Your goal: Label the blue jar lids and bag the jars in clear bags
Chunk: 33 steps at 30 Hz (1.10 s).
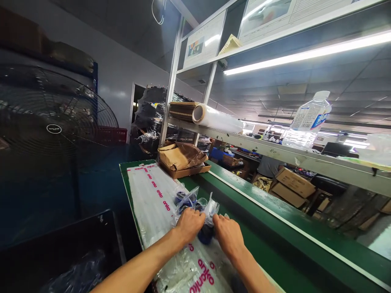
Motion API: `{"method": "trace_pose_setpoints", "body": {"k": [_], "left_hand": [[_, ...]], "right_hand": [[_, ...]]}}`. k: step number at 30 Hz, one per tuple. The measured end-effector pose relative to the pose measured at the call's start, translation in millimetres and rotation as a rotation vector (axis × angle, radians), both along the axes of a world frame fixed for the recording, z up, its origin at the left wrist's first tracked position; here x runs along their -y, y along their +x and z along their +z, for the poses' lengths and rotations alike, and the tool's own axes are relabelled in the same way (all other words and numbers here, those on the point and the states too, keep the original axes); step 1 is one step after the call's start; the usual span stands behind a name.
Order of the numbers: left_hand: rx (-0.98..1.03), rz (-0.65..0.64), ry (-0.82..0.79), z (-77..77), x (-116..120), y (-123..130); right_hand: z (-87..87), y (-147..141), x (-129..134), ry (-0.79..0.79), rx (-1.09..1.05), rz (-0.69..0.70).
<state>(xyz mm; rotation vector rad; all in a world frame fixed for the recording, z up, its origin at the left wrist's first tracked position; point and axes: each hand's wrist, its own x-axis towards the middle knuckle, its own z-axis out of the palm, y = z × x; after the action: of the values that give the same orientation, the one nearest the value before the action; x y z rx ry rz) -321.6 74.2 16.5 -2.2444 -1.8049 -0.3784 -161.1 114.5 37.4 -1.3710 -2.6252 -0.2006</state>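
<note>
My left hand [191, 223] and my right hand [228, 232] are both closed on a clear plastic bag [211, 208], one at each side of it. A dark blue item [205, 235] shows through the plastic between them; its kind I cannot make out. Just beyond my left hand lies another blue item in clear plastic [185, 198]. Underneath is a white sheet with pink "anko" lettering [146, 199], spread over the green table.
An open cardboard box with brown paper [182, 158] stands at the table's far end. On the shelf are a plastic film roll [216, 118] and a water bottle [307, 120]. At left are a large fan [51, 118] and a black bin [114, 232] holding clear plastic.
</note>
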Motion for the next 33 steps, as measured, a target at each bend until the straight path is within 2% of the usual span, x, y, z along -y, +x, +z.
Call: {"method": "trace_pose_setpoints", "body": {"k": [7, 13, 22, 28, 33], "left_hand": [[-0.108, 0.103, -0.079, -3.2, -14, 6], [-0.12, 0.154, -0.119, -3.4, -24, 9], [-0.08, 0.09, -0.22, -4.2, -24, 7], [0.015, 0.066, -0.211, -4.8, -21, -1], [0.084, -0.022, -0.17, -4.3, -11, -19]], "right_hand": [[-4.2, -11, 4, 0.067, 0.195, -0.098], [-4.6, -19, 0, 0.116, 0.229, -0.073], [-1.8, -17, 0, 0.058, 0.254, -0.069], [-1.3, -6, 3, 0.01, 0.247, -0.09], [-5.3, 2, 7, 0.031, 0.208, -0.037]]}}
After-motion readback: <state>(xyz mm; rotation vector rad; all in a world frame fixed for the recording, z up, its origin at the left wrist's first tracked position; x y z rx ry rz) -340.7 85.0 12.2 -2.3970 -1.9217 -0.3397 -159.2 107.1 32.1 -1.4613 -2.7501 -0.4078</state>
